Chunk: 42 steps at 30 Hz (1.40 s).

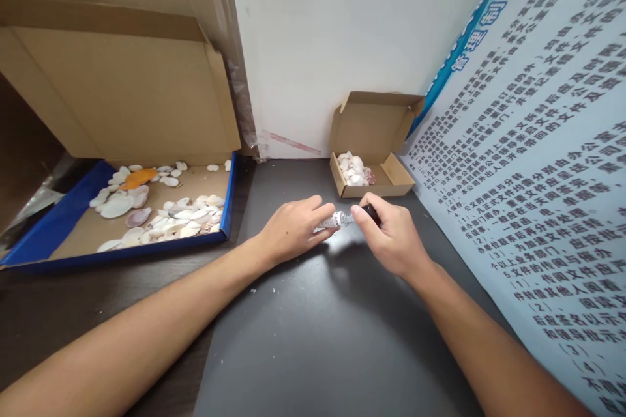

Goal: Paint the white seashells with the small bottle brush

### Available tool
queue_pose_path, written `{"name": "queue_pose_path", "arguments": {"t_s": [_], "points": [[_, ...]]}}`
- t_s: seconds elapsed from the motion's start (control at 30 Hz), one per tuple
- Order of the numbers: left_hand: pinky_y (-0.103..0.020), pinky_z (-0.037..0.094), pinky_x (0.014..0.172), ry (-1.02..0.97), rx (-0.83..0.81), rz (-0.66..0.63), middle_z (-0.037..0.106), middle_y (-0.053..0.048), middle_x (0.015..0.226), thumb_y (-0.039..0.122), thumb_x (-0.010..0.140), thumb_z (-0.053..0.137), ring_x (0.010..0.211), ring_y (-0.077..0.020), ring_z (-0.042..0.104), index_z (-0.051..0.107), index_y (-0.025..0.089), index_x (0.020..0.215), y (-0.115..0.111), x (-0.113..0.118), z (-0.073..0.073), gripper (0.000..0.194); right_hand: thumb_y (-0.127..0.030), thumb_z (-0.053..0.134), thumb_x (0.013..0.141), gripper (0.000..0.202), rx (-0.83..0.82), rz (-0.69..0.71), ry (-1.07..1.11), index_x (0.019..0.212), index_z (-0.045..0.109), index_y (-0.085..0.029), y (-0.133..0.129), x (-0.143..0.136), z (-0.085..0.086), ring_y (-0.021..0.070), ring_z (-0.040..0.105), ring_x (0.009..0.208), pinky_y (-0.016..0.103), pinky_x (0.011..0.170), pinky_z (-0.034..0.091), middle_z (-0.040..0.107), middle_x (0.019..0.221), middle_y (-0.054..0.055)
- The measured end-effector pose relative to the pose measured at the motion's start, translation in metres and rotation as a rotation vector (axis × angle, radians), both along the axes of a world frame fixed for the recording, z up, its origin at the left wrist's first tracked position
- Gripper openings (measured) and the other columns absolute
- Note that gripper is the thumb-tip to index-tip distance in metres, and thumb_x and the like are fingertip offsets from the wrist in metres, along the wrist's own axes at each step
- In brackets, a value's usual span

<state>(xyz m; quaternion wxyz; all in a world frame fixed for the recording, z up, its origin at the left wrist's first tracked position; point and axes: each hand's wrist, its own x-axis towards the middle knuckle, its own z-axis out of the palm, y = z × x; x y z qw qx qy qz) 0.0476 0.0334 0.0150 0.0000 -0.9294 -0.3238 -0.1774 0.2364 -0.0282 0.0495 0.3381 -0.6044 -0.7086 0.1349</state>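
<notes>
Over the grey mat, my left hand (297, 229) grips a small clear bottle (332, 220) with a printed white label, lying nearly level. My right hand (394, 234) is closed around a black cap (372, 214) at the bottle's neck end, its thumb and index finger close to the clear neck. Whether the cap is still joined to the bottle I cannot tell. Just beyond the hands, a small open cardboard box (359, 191) contains a clump of white shells (353, 169) and some pinkish pieces at its right side.
A large blue-edged cardboard box (225, 199) stands open at left, with many loose shells (180, 220) and an orange shell (140, 178) inside. The grey mat (313, 345) has small white specks. A white board (313, 45) rises behind, and a printed poster (518, 169) borders the right.
</notes>
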Motion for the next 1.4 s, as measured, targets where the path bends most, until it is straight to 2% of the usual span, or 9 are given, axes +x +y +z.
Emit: {"name": "queue_pose_path", "arguments": {"t_s": [0.17,0.47,0.73,0.9,1.4], "points": [[-0.028,0.036,0.058,-0.003,-0.006,0.017,0.058,-0.002,0.085,0.046,0.098,0.042,0.069,-0.0155,0.056,0.056,0.022,0.094,-0.0002,-0.0003,-0.0012,0.028,-0.041,0.047,0.094,0.032,-0.006,-0.006,-0.002,0.069,0.044,-0.022,0.0003,0.0006,0.0015,0.0108,0.036,0.049,0.026,0.051,0.027,0.038,0.052,-0.006],[-0.028,0.037,0.058,0.034,-0.072,0.046,0.06,-0.002,0.089,0.045,0.097,0.042,0.072,-0.0164,0.059,0.053,0.022,0.095,0.0015,-0.0008,-0.0007,0.026,-0.039,0.047,0.094,0.032,0.097,-0.031,0.041,0.068,0.039,-0.022,0.0004,0.005,0.0012,0.0107,0.033,0.05,0.026,0.051,0.027,0.034,0.053,-0.007],[-0.03,0.038,0.058,0.055,-0.062,0.067,0.06,-0.003,0.092,0.048,0.098,0.038,0.072,-0.018,0.059,0.052,0.022,0.097,0.002,-0.002,0.0004,0.029,-0.039,0.047,0.095,0.034,0.148,-0.058,0.137,0.067,0.038,-0.022,0.0008,0.0051,0.0027,0.01,0.031,0.048,0.026,0.049,0.026,0.03,0.052,-0.007],[-0.03,0.039,0.059,0.071,-0.063,0.07,0.06,-0.003,0.092,0.048,0.099,0.037,0.074,-0.0184,0.06,0.053,0.022,0.098,0.002,-0.0016,0.0016,0.03,-0.041,0.046,0.096,0.035,0.129,-0.053,0.206,0.067,0.04,-0.022,-0.0012,0.0052,0.0016,0.0102,0.034,0.048,0.025,0.048,0.029,0.037,0.053,-0.006],[-0.031,0.038,0.059,0.129,0.023,0.062,0.061,-0.002,0.091,0.047,0.099,0.038,0.073,-0.0193,0.061,0.055,0.022,0.098,0.0009,-0.0008,0.0014,0.031,-0.042,0.048,0.096,0.036,0.163,-0.094,0.197,0.067,0.042,-0.021,0.0013,0.0063,0.0,0.0093,0.033,0.048,0.024,0.048,0.028,0.036,0.052,-0.007]]}}
